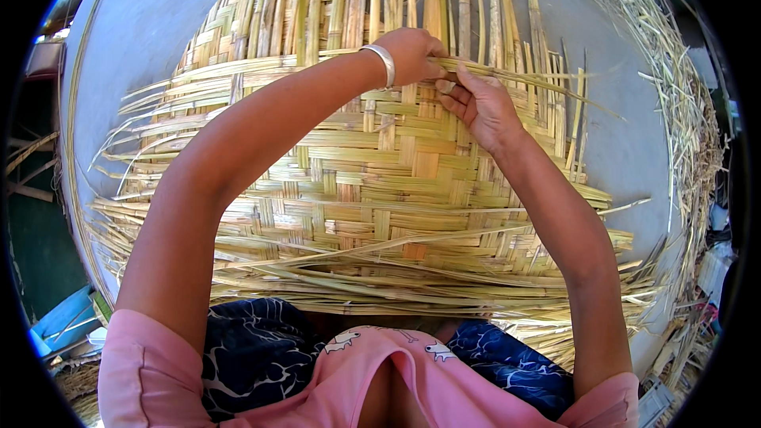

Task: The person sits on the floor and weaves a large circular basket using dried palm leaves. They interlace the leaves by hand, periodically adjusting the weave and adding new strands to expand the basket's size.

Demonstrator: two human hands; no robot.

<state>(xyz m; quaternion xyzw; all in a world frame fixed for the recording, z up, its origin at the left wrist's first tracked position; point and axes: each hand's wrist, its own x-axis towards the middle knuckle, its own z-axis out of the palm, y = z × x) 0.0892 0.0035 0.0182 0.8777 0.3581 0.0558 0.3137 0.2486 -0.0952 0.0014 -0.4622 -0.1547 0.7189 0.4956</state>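
A large mat [349, 162] of flat yellow-green split-cane strips lies woven before me, with long upright strips [341, 8] fanning out beyond its far edge. My left hand [408, 55], a silver bangle on its wrist, is closed on a bundle of thin cane strips [527, 75] that runs crosswise over the uprights. Just right of it, my right hand [479, 103] pinches the same bundle between thumb and fingers, a ring on one finger. The bundle's loose ends spread out to the right past that hand.
Loose long strips [380, 277] lie across the near edge by my lap. On the grey floor [151, 8] at the right, a heap of thin cane shavings [682, 119] piles up. A blue object [67, 321] sits at the lower left.
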